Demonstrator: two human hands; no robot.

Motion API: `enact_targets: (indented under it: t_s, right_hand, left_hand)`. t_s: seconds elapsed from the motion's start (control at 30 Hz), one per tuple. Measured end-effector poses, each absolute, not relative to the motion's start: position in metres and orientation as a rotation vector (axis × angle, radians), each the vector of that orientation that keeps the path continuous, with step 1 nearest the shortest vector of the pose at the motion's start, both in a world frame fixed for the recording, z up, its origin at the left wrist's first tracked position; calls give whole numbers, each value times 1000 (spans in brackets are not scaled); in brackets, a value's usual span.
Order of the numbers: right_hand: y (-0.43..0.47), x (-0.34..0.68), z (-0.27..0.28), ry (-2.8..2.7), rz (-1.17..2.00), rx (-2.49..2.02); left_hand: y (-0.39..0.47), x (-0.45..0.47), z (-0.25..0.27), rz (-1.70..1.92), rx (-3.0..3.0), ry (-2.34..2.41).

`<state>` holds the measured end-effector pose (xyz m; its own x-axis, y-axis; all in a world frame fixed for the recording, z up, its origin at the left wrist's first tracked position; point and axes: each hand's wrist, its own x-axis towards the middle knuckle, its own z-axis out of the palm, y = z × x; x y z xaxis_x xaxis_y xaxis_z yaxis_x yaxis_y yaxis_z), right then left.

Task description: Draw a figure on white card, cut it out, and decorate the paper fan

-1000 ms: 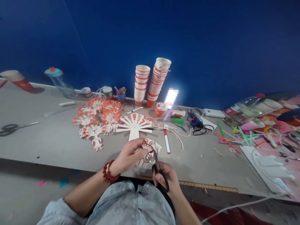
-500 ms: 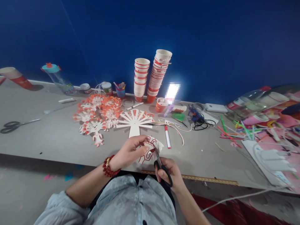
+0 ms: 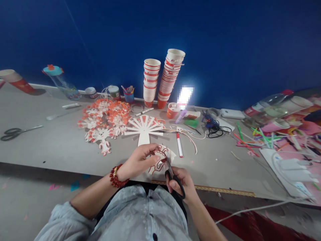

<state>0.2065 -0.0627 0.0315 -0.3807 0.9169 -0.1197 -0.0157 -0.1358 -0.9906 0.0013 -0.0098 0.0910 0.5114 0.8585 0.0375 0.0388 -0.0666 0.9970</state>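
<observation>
Near the table's front edge my left hand pinches a white paper piece with dark red outlines drawn on it. My right hand has its fingers through the black handles of a pair of scissors. The blades point up and away from me and lie against the right side of the paper. Just beyond my left hand rests a fan-shaped paper cutout of white strips. Left of it lies a pile of orange and white paper animal figures.
Two tall stacks of paper cups stand by the blue wall. A red marker lies right of the paper. Another pair of scissors is at the far left. A power strip and colourful clutter cover the right side.
The camera view has shifted slightly, so the things at the back appear a little higher. My hands, the paper and the scissors hold nearly the same position.
</observation>
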Motion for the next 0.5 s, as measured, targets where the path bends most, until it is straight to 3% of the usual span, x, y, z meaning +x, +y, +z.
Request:
enact_targets:
  t_s: [0.5]
  right_hand:
    - [-61, 206, 36, -1421, 1612, -1084]
  left_hand:
    - [-8, 0, 92, 817, 1529, 815]
